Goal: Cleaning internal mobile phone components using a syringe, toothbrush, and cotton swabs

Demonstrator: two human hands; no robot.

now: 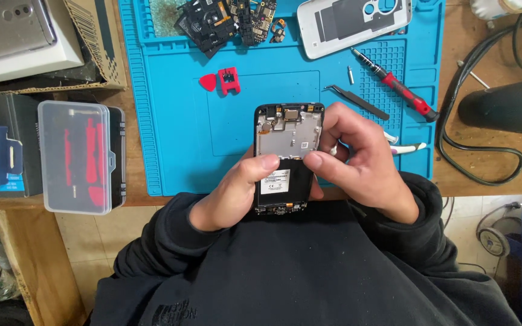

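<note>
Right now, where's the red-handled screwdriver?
Head view: the red-handled screwdriver lies on the blue mat, upper right, beside the black tweezers, below the white back cover.

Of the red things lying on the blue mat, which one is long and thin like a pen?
The red-handled screwdriver at the mat's right side. The red pick is a small flat triangle and the red part beside it is blocky.

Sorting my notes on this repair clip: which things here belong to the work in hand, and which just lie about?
In hand:
opened black phone body with grey inner frame
left hand
right hand

Lying about:
red-handled screwdriver
black tweezers
red triangular pick
white phone back cover
clear plastic tool case
</note>
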